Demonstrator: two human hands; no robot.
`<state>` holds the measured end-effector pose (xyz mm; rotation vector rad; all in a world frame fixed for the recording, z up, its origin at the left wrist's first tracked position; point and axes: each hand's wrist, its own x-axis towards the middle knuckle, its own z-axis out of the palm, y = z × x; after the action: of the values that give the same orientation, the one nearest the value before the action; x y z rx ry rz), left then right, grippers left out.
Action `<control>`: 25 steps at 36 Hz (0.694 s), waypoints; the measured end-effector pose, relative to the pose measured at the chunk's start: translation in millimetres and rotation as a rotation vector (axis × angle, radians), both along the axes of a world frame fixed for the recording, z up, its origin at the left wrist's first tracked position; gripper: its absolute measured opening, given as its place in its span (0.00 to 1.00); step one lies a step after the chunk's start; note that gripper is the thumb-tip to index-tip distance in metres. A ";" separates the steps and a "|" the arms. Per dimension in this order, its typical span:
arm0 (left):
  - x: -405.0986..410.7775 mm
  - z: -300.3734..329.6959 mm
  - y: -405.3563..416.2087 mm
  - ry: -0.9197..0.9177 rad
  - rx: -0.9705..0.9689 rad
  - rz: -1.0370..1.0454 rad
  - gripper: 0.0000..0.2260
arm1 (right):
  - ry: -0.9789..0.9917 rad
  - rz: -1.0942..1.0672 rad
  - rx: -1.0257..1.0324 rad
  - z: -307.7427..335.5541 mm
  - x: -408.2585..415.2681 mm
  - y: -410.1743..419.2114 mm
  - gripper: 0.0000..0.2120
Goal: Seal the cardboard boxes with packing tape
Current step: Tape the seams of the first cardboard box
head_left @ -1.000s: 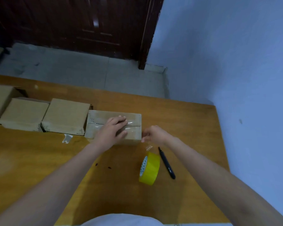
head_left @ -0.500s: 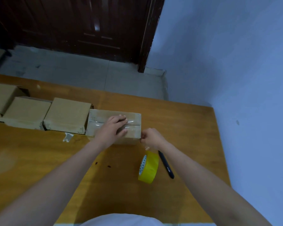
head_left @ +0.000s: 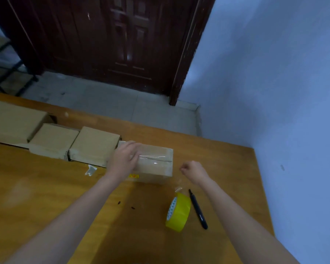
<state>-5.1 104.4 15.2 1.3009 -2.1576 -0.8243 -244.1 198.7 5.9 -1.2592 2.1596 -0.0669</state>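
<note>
Wooden desk (head_left: pixel 46 187) w/ a row of cardboard boxes, the right-end box (head_left: pixel 156 166) clear-taped on top, prob. light but stiff so steady it flat-palmed; left hand (head_left: pixel 123 161) rests fingers-out on it, right hand (head_left: pixel 193 168) curled, empty; slick yellow tape roll (head_left: pixel 178 212) nearby.

Taped box (head_left: pixel 156 164) ends a row of boxes (head_left: pixel 95 143); tape roll (head_left: pixel 178 213) nearer, pen (head_left: pixel 198 209) just right

The right hand (head_left: pixel 193 169) has come off the taped box (head_left: pixel 156 164) end and now hangs clear beside it, fingers curled. The left hand (head_left: pixel 124 161) has slid toward the box's left end.
</note>
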 end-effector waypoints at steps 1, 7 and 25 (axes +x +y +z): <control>9.0 2.4 0.0 -0.001 -0.037 0.104 0.12 | -0.042 -0.076 -0.037 5.0 -2.8 0.6 0.11; 34.9 -7.3 0.1 -0.126 0.255 0.234 0.17 | -0.403 -0.457 -0.103 17.4 27.0 -11.1 0.22; 8.5 16.3 1.6 0.467 0.716 0.252 0.16 | -0.867 -0.920 -0.582 28.0 31.8 0.8 0.25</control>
<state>3.4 106.0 31.5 1.4607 -1.3344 -1.6803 -212.2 199.5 33.8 -0.2342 1.7434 -1.4058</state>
